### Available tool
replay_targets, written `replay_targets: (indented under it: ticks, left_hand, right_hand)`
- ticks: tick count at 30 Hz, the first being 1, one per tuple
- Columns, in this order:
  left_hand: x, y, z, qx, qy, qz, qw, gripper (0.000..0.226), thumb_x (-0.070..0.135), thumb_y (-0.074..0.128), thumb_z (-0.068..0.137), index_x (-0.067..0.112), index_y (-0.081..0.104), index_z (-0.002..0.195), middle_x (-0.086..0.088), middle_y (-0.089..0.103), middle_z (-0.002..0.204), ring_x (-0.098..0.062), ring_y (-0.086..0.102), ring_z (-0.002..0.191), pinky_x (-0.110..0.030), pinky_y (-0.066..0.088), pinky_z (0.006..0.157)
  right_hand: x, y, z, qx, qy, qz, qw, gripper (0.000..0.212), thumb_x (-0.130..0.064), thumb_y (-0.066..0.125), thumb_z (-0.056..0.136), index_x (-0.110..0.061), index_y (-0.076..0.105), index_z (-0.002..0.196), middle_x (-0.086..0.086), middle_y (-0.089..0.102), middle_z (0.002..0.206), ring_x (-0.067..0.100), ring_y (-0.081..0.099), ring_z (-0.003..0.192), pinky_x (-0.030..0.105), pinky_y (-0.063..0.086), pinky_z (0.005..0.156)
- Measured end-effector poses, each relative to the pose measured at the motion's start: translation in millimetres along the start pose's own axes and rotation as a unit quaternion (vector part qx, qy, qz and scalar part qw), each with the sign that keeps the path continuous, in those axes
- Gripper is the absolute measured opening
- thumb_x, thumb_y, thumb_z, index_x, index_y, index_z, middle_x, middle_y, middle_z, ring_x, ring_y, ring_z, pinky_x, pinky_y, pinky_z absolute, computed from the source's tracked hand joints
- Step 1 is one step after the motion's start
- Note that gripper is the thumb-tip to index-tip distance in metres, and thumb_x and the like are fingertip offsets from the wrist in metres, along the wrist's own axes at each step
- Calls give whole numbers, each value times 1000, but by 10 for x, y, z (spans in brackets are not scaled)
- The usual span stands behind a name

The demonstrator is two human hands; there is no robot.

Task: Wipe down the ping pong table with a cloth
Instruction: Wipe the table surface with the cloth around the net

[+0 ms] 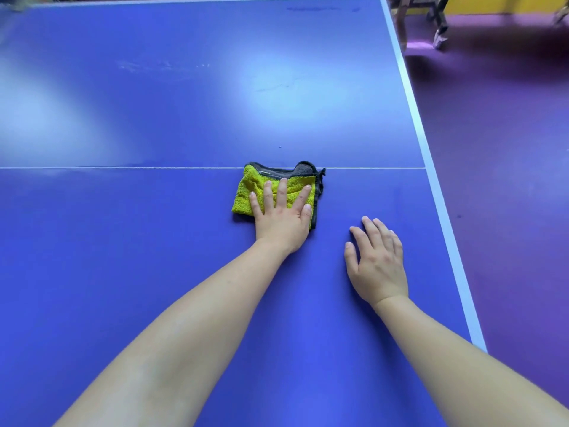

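Table: a blue ping pong table (154, 241) fills most of the head view, seen from above and from one side.
Centre line: a thin white line (123, 167) crosses the surface from left to right.
Side border: a white band (412, 100) runs along the table's right edge.
Cloth: a folded yellow-green cloth (244, 197) with dark grey trim lies flat on the near part of the table, right of the middle. Its far edge touches the white line, and a grey underside shows at its far right corner.
Left hand: the left hand (283, 220) lies palm down on the cloth, covering its near right part, with the wrist on bare table just behind it.
Left fingers: the fingers (283, 189) are straight and spread wide, pressing flat on the cloth; nothing is gripped.
Right hand: the right hand (380, 266) rests palm down on the bare table, to the right of the cloth and apart from it, between the cloth and the side border.
Right fingers: the fingers (381, 232) are relaxed and close together, slightly bent, holding nothing.
Marks: faint pale smudges (160, 66) show on the far part of the surface.
Floor: a purple floor (508, 180) lies beyond the right edge.
Background: wheeled furniture legs (438, 32) stand on the floor at the upper right.
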State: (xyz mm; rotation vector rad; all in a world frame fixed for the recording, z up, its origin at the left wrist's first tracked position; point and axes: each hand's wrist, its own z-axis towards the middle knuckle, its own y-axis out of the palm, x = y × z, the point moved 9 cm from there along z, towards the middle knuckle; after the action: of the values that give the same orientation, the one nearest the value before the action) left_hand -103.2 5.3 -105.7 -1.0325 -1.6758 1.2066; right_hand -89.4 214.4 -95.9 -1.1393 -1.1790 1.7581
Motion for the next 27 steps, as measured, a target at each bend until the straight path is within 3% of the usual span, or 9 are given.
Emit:
replay_targets:
  ticks: [5,10,14,20,27]
  left_hand:
    - [84,202,-782,15,-12,13,1000,51,54,10,104,55,-2,154,2,-7,168,-31,-14,152,-63,-10,118]
    - [171,379,-1600,12,-20,27,999,56,56,-3,98,55,-2,154,1,-6,168,-31,-14,153,-63,-10,118]
    - [207,510,-2120,3,-23,23,999,61,58,-9,93,56,-2,153,2,-7,169,-31,-15,153,-62,-12,118]
    - [220,703,-2833,57,3,11,998,51,54,21,102,52,24,153,-2,24,165,-35,15,153,-65,7,117]
    - [176,944,-3910,62,21,14,998,51,54,22,103,51,24,153,-2,23,165,-35,13,153,-66,10,117]
  right_hand:
    - [10,43,-40,-32,8,51,998,54,-44,30,99,-15,60,134,9,48,150,29,35,144,47,19,121]
    - [116,-167,-65,-34,43,189,980,40,-26,48,104,-12,54,141,11,38,156,29,32,145,43,15,123]
    - [47,-405,-316,-40,-12,138,990,39,-25,48,104,-13,54,140,11,40,156,29,33,145,45,16,123]
    - [164,-602,-1022,-62,-28,101,993,38,-25,47,104,-12,55,139,12,42,154,28,34,145,46,15,123]
    - [167,-830,-2126,-75,-19,75,994,49,-35,34,99,-13,57,137,11,45,152,29,37,144,47,17,123]
